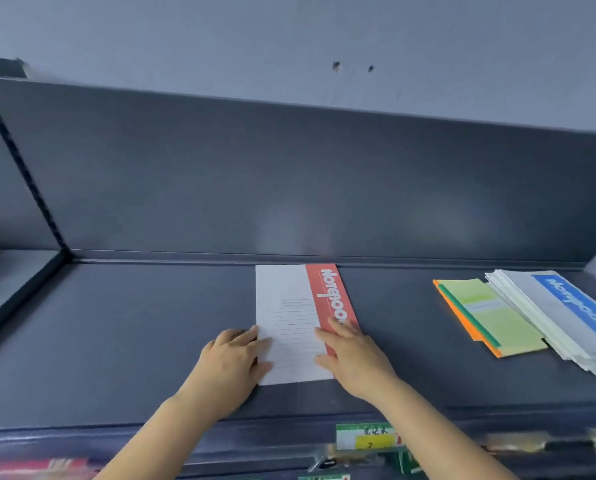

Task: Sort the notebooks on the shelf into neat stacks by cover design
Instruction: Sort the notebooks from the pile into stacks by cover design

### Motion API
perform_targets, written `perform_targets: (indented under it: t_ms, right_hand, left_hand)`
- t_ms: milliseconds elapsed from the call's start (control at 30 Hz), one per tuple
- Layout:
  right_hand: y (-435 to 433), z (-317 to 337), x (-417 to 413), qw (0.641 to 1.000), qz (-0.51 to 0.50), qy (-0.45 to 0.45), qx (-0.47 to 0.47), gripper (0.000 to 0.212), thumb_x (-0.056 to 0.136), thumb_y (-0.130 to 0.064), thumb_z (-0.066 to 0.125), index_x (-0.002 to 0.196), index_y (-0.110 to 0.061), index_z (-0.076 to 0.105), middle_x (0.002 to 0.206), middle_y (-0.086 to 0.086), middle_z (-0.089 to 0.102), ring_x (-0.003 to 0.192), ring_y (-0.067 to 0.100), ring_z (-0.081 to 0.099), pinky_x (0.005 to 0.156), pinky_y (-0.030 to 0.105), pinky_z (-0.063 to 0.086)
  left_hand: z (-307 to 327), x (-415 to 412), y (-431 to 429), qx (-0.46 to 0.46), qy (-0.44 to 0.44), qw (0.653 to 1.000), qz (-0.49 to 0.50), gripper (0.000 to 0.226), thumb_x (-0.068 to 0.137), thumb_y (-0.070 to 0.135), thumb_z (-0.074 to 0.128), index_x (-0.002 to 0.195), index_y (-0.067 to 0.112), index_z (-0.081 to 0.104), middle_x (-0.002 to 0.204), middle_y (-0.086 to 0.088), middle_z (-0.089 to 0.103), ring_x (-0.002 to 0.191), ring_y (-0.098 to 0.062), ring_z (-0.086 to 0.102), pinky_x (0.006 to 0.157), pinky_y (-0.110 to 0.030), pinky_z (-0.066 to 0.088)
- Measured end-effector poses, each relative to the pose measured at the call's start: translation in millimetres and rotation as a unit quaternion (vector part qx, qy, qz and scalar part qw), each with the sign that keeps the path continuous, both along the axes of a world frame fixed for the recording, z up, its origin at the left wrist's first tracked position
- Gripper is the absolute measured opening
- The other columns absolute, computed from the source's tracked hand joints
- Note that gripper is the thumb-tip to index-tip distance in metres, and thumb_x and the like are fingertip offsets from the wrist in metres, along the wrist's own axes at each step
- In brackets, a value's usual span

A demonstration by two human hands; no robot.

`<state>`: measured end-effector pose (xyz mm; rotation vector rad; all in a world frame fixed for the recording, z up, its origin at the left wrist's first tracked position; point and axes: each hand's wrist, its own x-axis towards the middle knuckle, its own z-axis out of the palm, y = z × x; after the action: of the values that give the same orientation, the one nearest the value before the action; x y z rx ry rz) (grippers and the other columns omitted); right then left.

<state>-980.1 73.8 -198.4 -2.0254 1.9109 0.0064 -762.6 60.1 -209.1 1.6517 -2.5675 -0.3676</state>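
A white notebook with a red "Notebook" band [289,306] lies flat in the middle of the dark grey shelf [133,334], its far edge against the back panel. My left hand [232,358] grips its near left edge, thumb on the cover. My right hand [352,351] lies flat on its near right part, fingers spread over the red band. At the right, a fanned pile of white notebooks with a blue band [566,313] leans over a green-covered notebook [497,317] that sits on an orange one [462,320].
An upright dark back panel [289,188] closes the shelf behind. A perforated post [22,168] divides off a neighbouring shelf at left. A green and yellow price tag [365,436] hangs on the front rail. Red items [36,467] show blurred on the level below.
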Motion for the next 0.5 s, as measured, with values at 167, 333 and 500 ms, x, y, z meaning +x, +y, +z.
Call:
perform_targets:
  t_ms: [167, 333, 500]
  right_hand:
    - [23.1, 4.0, -63.7, 0.989, -0.145, -0.009, 0.020, 0.052, 0.099, -0.035, 0.042, 0.149, -0.032, 0.025, 0.160, -0.006, 0.004, 0.148, 0.016, 0.001, 0.118, 0.049, 0.012]
    - [26.3, 14.6, -88.3, 0.980, -0.199, -0.004, 0.022, 0.052, 0.097, -0.020, 0.048, 0.146, -0.024, 0.034, 0.158, -0.003, 0.019, 0.144, 0.018, 0.020, 0.118, 0.040, 0.019]
    - [-4.4, 21.0, -34.3, 0.992, -0.113, -0.056, -0.012, 0.045, 0.096, -0.008, 0.046, 0.139, -0.021, 0.046, 0.152, -0.005, 0.032, 0.140, 0.016, 0.029, 0.112, 0.026, 0.022]
  left_hand:
    - [0.9, -22.5, 0.6, 0.002, -0.024, 0.997, -0.077, 0.049, 0.099, 0.051, 0.034, 0.145, 0.037, 0.034, 0.157, 0.013, 0.021, 0.142, -0.016, 0.021, 0.113, -0.034, 0.023]
    - [1.2, -6.2, 1.0, -0.017, -0.014, 0.997, -0.071, 0.044, 0.099, 0.046, 0.037, 0.142, 0.035, 0.040, 0.151, 0.015, 0.030, 0.137, -0.014, 0.030, 0.108, -0.030, 0.029]
    - [17.0, 28.1, -1.8, -0.030, 0.025, 0.999, 0.001, 0.040, 0.100, 0.040, 0.039, 0.139, 0.034, 0.044, 0.141, 0.017, 0.044, 0.127, -0.012, 0.043, 0.099, -0.027, 0.036]
